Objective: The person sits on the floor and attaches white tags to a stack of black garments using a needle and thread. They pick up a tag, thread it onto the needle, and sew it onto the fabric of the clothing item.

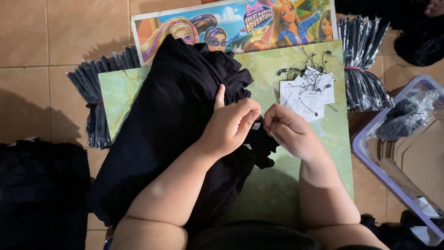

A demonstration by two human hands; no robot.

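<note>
Left hand (229,125) is pinching one black garment (171,120), fingers closed on its small white label (255,126). Right hand (289,132) is gripping a tag. One pile of white tags (307,92) is lying nearby.

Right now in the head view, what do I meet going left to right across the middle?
Dark folded cloth on the floor → bundle of packed black items → black garment pile → left hand → right hand → purple basket.

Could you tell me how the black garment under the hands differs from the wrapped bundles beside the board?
The black garment lies loose and unwrapped under the left hand; the wrapped bundles are tied, in clear plastic. The garment lies on the green board; the bundles lie on the floor. Both look dark.
</note>
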